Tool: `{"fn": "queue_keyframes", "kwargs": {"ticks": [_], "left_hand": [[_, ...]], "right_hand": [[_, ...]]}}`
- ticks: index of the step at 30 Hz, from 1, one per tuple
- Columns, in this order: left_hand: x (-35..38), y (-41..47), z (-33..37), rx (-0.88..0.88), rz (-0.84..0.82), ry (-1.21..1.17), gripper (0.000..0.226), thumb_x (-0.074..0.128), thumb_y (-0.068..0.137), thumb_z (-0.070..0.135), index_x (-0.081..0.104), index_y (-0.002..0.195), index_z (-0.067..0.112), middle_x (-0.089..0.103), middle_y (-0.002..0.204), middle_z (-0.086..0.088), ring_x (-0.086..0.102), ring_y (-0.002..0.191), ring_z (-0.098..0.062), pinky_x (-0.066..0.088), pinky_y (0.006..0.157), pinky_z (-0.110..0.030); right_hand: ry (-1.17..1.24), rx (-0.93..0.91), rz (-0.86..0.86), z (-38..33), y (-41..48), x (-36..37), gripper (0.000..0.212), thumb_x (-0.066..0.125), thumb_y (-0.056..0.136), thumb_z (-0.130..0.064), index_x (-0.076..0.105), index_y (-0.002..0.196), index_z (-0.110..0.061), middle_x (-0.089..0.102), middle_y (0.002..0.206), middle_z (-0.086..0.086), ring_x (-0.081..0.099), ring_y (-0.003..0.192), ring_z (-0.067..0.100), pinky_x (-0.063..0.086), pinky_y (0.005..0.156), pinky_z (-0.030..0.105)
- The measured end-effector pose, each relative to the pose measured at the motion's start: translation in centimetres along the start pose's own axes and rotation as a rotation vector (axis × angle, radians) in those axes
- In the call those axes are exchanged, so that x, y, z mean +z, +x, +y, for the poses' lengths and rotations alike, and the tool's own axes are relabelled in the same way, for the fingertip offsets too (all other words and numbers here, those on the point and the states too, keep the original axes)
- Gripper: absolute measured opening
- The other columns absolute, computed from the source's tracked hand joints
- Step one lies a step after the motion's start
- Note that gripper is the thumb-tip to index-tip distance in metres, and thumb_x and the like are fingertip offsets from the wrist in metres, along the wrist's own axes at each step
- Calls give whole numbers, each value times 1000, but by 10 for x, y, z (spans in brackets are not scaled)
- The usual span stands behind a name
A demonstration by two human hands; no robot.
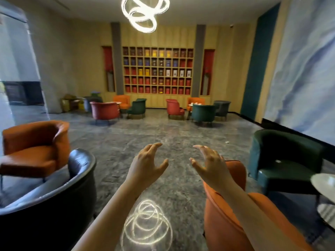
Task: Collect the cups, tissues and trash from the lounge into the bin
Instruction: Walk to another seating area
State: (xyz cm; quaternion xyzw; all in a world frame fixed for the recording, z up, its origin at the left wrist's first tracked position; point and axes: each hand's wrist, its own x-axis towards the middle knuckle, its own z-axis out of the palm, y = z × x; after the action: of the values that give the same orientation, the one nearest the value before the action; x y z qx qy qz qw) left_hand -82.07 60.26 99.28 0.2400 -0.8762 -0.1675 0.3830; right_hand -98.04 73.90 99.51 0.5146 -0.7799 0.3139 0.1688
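Over the grey stone floor [172, 127], between a black armchair [54, 205] and an orange armchair [217, 223], both hands are hovering apart. The left hand [146, 162] and right hand [208, 163] are spreading loosely curved fingers, gripping and touching nothing. A small pale scrap [227, 142] is lying on the floor ahead, near a green armchair [290, 151]; a pale bit [278, 161] is resting on its seat.
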Motion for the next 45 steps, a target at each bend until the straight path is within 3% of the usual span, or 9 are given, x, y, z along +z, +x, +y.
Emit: {"fn": "queue_keyframes", "kwargs": {"ticks": [4, 9, 18, 21, 28, 32, 38, 41, 45], "left_hand": [[21, 49, -52, -68, -12, 45, 59, 61, 83, 41, 42, 136, 23, 47, 137, 0, 49, 120, -16, 39, 92, -24], [55, 136, -130, -94, -81, 154, 61, 55, 87, 44, 38, 140, 20, 45, 140, -2, 47, 123, -19, 41, 99, -34], [125, 323, -291, -56, -170, 282, 61, 48, 89, 50, 37, 140, 19, 46, 140, -1, 44, 125, -19, 36, 101, -34], [163, 388, -340, -68, -189, 281, 61, 48, 89, 50, 37, 141, 19, 45, 140, -1, 44, 126, -19, 35, 101, -34], [270, 535, -429, -136, -185, -2, 54, 56, 87, 45, 43, 135, 25, 51, 134, 0, 54, 114, -17, 45, 87, -31], [334, 640, -477, -161, -124, -176, 47, 61, 85, 37, 49, 129, 28, 56, 123, 3, 56, 105, -10, 41, 84, -25], [409, 792, -556, -283, -12, -318, 40, 65, 85, 27, 54, 123, 29, 61, 111, 4, 59, 101, -10, 48, 85, -30], [447, 855, -607, -323, -6, -326, 39, 64, 86, 28, 53, 123, 29, 60, 111, 6, 59, 100, -8, 48, 82, -27], [507, 947, -694, -364, -2, -327, 35, 64, 86, 25, 53, 119, 32, 61, 109, 6, 59, 99, -9, 44, 74, -18]], "right_hand": [[36, -26, -52, 21, 66, 56, 51, 50, 89, -43, 42, 135, -22, 46, 138, 1, 40, 126, 18, 27, 99, 29], [-36, -56, -129, 49, 156, 137, 55, 40, 91, -50, 31, 140, -26, 37, 145, -2, 30, 133, 16, 21, 105, 33], [-214, 88, -200, 123, 334, 274, 68, 17, 85, -61, 27, 143, -27, 30, 148, -1, 26, 135, 16, 18, 107, 34], [-226, 140, -220, 165, 392, 316, 59, 27, 92, -56, 26, 143, -26, 31, 148, 0, 26, 134, 16, 19, 106, 34], [55, 247, -132, 258, 526, 402, 56, 34, 88, -55, 44, 132, -23, 49, 135, 2, 46, 121, 21, 33, 98, 36], [210, 229, -47, 319, 633, 458, 56, 36, 80, -52, 49, 127, -23, 56, 127, 1, 53, 112, 18, 43, 92, 36], [382, 302, -58, 407, 801, 547, 50, 41, 82, -53, 50, 124, -26, 55, 123, -1, 50, 103, 10, 38, 79, 24], [427, 327, -59, 450, 875, 605, 35, 49, 92, -39, 50, 124, -25, 55, 125, 2, 50, 101, 11, 38, 78, 25], [424, 355, -71, 514, 968, 691, 35, 50, 91, -34, 50, 124, -23, 54, 125, 4, 50, 100, 12, 38, 78, 26]]}}
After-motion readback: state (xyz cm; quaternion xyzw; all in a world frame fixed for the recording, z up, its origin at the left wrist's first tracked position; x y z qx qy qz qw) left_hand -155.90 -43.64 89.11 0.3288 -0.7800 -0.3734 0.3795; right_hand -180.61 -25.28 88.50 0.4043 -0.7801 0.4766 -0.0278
